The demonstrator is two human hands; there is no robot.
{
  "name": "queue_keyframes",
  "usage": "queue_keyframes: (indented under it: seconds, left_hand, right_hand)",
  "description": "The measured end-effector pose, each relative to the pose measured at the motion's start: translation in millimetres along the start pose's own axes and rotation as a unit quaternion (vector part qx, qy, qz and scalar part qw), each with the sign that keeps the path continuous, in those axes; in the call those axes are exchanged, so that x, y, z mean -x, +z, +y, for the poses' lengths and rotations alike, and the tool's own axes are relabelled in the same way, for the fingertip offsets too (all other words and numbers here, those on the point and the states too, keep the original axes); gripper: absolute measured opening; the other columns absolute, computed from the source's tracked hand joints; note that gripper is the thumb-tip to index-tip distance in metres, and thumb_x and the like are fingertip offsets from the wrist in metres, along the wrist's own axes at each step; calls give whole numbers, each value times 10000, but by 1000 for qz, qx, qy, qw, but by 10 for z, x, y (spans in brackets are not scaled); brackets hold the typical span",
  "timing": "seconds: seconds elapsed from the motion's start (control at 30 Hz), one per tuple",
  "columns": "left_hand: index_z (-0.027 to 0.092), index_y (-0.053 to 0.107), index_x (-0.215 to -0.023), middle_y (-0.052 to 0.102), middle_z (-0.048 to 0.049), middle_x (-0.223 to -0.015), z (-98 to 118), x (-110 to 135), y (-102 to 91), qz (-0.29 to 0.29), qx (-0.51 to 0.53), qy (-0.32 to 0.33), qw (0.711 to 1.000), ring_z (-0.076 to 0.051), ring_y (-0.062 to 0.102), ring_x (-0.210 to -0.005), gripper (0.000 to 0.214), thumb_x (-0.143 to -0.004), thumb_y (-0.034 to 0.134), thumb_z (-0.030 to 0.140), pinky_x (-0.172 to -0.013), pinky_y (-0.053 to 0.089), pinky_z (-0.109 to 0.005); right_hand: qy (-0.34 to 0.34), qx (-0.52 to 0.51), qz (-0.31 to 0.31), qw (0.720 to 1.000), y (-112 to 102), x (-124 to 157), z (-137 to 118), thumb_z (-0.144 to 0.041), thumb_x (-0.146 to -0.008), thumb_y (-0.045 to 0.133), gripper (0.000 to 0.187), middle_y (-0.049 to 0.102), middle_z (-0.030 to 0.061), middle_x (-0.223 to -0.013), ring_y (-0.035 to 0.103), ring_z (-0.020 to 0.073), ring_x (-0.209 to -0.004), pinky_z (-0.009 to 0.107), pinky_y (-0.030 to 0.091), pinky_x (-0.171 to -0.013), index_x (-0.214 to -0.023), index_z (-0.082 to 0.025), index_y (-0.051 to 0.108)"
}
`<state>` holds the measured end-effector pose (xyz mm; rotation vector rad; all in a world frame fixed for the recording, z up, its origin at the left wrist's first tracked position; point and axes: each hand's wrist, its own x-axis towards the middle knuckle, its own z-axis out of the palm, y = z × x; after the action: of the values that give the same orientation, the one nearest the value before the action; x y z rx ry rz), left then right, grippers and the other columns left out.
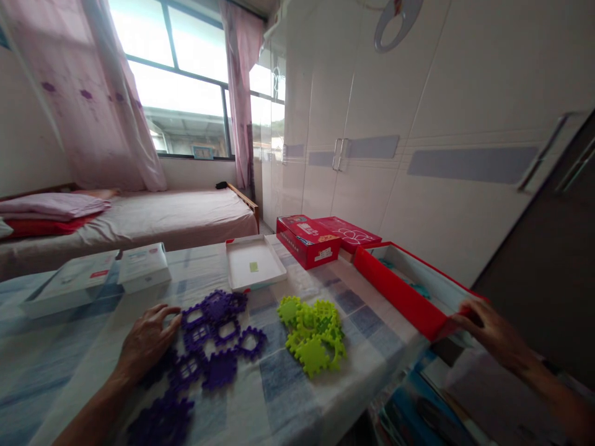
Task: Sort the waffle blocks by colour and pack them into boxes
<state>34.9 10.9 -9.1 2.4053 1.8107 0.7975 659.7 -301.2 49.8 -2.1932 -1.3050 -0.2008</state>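
Note:
My left hand (147, 339) rests at the left edge of a spread of purple interlocking plastic tiles (218, 370), its fingers loosely bent and apart. Some of these tiles are solid, others have window-like openings. To their right lies a pile of lime-green interlocking tiles (312, 356). At the table's right edge, my right hand (486, 328) grips the near end wall of a long open red box (395, 291) with a white inside. A few teal pieces (421, 289) lie in that box.
A shallow white lid (255, 285) lies beyond the tiles, beside a closed red box (307, 241) and a flatter red box (348, 234). White boxes (144, 266) stand at the left. Below the table's right edge are stacked items (418, 402). A wardrobe (362, 124) rises behind.

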Motion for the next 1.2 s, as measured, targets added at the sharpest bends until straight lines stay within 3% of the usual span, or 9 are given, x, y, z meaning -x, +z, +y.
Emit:
queue_keyframes:
  seconds: [0.17,0.27,0.4,0.53,0.63,1.2]
  left_hand:
    - [181,662,-922,628,-143,-1104,23,-2,-11,-2,5,-5,1000,-294,558,-1099,417,-788,363,439,-972,419,-435]
    - [180,660,-937,629,-134,-1110,43,0,-21,-8,6,-9,1000,-283,558,-1093,414,-784,371,434,-982,409,-428]
    - [172,658,-960,620,-142,-1131,48,4,-26,-12,-1,-13,1000,-275,551,-1106,432,-797,355,433,-983,405,-410]
    - [200,659,-942,632,-130,-1120,42,5,-20,-2,-15,-15,1000,-271,550,-1114,401,-784,373,433,-983,407,-395]
    - [195,662,-934,633,-134,-1116,37,5,-12,3,-16,-13,1000,-275,548,-1117,401,-778,379,432,-987,404,-401]
    - [170,663,-964,619,-149,-1122,37,17,-13,2,-15,-4,1000,-282,547,-1112,402,-805,376,403,-994,397,-417]
  right_hand:
    - [10,-56,-10,998,12,-132,31,-680,-634,499,537,550,129,-1137,566,277,-1013,391,448,-903,-889,-211,555]
    - [30,-78,-9,996,-2,-150,-29,-661,-634,514,543,510,154,-1223,565,297,-1028,416,459,-890,-939,-214,567]
    - [50,-102,-17,993,-22,-155,-25,-545,-694,551,390,480,169,-1261,593,269,-948,371,487,-800,-906,-219,576]
    - [51,-116,-17,992,-30,-175,69,-489,-694,580,322,477,166,-1264,583,272,-972,372,460,-849,-877,-224,581]
    - [51,-111,-16,992,-47,-183,82,-484,-692,587,314,482,163,-1252,575,271,-987,366,424,-909,-873,-227,584]
    - [62,-113,-13,992,-62,-231,142,-512,-665,594,357,476,154,-1243,578,261,-967,361,417,-901,-887,-232,577]
